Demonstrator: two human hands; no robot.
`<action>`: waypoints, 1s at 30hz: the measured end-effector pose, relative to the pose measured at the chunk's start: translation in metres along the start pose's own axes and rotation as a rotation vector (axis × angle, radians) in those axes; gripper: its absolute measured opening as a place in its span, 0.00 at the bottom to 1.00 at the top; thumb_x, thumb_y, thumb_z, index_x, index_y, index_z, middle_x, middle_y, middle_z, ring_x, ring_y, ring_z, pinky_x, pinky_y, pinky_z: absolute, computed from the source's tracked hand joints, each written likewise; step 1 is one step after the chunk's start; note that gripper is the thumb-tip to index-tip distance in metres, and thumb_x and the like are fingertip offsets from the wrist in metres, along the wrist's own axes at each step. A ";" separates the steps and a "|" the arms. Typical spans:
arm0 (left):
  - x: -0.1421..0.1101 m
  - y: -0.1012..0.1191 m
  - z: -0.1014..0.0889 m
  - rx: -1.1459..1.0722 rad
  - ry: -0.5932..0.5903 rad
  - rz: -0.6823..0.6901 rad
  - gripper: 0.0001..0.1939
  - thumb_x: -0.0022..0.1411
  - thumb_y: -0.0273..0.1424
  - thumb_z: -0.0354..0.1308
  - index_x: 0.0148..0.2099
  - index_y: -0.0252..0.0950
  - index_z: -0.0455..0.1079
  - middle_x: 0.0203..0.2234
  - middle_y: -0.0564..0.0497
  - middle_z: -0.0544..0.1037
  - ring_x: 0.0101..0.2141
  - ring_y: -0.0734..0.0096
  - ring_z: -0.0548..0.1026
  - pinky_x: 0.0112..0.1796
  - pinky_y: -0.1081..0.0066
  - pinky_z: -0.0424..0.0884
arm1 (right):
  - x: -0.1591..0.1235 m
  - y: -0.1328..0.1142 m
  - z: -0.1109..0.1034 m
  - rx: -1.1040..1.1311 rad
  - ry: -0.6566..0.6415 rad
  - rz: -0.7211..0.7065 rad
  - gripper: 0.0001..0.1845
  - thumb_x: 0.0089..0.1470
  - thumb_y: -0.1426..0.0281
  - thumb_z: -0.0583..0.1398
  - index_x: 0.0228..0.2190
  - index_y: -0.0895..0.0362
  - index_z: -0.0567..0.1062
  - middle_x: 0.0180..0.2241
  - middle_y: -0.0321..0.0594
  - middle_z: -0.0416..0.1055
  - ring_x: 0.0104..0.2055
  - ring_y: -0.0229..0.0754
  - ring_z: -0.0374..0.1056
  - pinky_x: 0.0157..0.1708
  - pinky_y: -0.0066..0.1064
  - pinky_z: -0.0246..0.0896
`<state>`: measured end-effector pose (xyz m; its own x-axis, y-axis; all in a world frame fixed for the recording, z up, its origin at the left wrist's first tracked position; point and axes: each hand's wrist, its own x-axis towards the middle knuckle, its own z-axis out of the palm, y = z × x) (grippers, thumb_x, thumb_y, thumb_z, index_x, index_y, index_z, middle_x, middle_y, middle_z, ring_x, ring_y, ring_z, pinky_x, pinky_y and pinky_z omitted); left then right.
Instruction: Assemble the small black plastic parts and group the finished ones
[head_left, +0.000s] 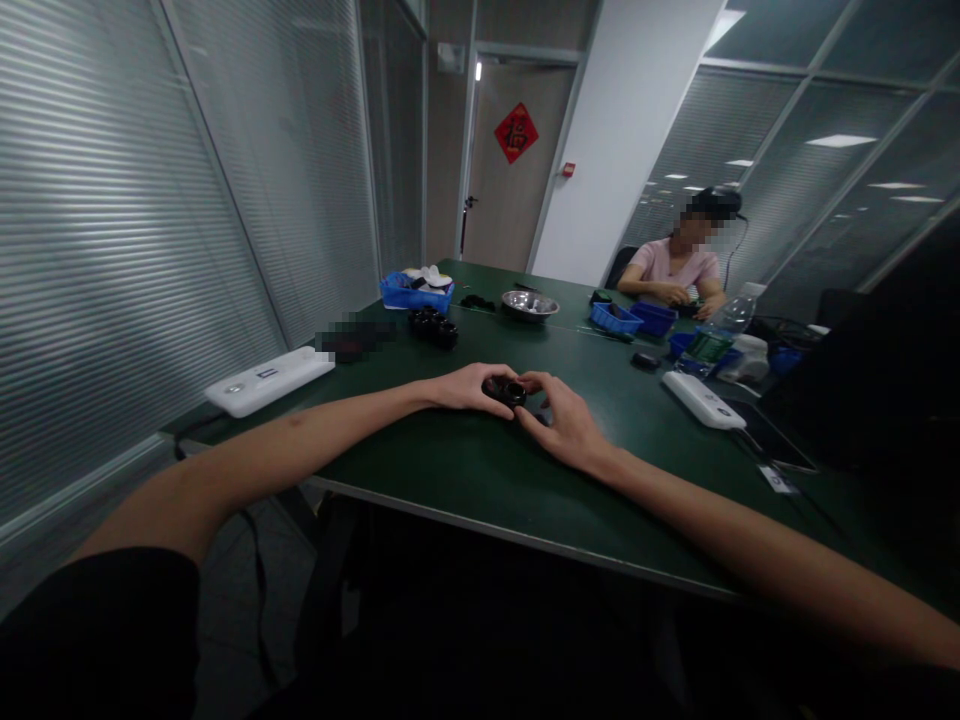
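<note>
Above the near middle of the green table (420, 450), a small glossy black part with a round opening (514, 392) sits between my two hands. My left hand (474, 388) wraps its left side, thumb in front and fingers behind. On the opposite side, my right hand (564, 422) curves its thumb and fingertips against the round end. Something small and greyish shows beneath the right palm, too unclear to name. Farther off to the left stands a cluster of similar black parts (433, 328).
At the back are a metal bowl (530, 306), small black pieces (478, 302) and a filled blue basket (417, 296). White devices lie left (270, 382) and right (703, 400). Blue trays (615, 319) and a plastic bottle (720, 340) stand right, near a seated co-worker (675, 265).
</note>
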<state>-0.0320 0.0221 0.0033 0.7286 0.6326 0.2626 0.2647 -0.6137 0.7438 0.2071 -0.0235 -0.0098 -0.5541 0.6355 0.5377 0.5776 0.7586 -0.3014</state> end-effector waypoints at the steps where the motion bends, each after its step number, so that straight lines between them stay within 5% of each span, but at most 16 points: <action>1: 0.000 -0.001 0.000 -0.005 -0.001 -0.006 0.30 0.54 0.42 0.72 0.55 0.34 0.73 0.51 0.44 0.77 0.50 0.57 0.74 0.50 0.62 0.66 | 0.000 0.000 0.001 0.009 0.001 0.025 0.23 0.62 0.63 0.61 0.56 0.53 0.66 0.48 0.47 0.73 0.49 0.52 0.71 0.46 0.43 0.70; 8: 0.001 -0.004 -0.001 -0.030 -0.012 -0.026 0.29 0.51 0.43 0.74 0.51 0.34 0.75 0.45 0.46 0.78 0.46 0.60 0.75 0.48 0.62 0.68 | 0.003 0.002 0.000 0.091 -0.054 0.136 0.19 0.59 0.62 0.64 0.50 0.54 0.69 0.42 0.42 0.76 0.41 0.47 0.73 0.39 0.38 0.69; 17: 0.000 -0.005 -0.002 -0.003 0.002 -0.076 0.29 0.47 0.45 0.75 0.46 0.34 0.72 0.42 0.48 0.77 0.43 0.61 0.75 0.44 0.64 0.69 | 0.005 0.002 -0.004 0.221 -0.095 0.189 0.11 0.61 0.67 0.61 0.46 0.56 0.74 0.41 0.42 0.78 0.41 0.44 0.74 0.41 0.36 0.70; 24: -0.001 0.000 -0.002 0.011 0.002 -0.058 0.30 0.48 0.47 0.74 0.46 0.33 0.72 0.41 0.48 0.76 0.42 0.62 0.74 0.43 0.65 0.68 | 0.005 0.003 0.000 0.167 -0.089 0.178 0.22 0.59 0.57 0.65 0.50 0.54 0.71 0.40 0.40 0.78 0.38 0.45 0.74 0.39 0.38 0.70; 30: 0.001 0.000 -0.002 0.017 -0.010 -0.034 0.34 0.49 0.44 0.74 0.54 0.33 0.72 0.46 0.45 0.78 0.47 0.60 0.74 0.48 0.63 0.67 | 0.004 0.002 -0.002 0.156 -0.093 0.166 0.23 0.61 0.60 0.63 0.54 0.54 0.67 0.40 0.41 0.78 0.37 0.45 0.74 0.39 0.38 0.69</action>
<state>-0.0326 0.0236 0.0051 0.7249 0.6488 0.2313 0.3000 -0.5997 0.7418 0.2068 -0.0195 -0.0068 -0.5162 0.7585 0.3977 0.5698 0.6509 -0.5017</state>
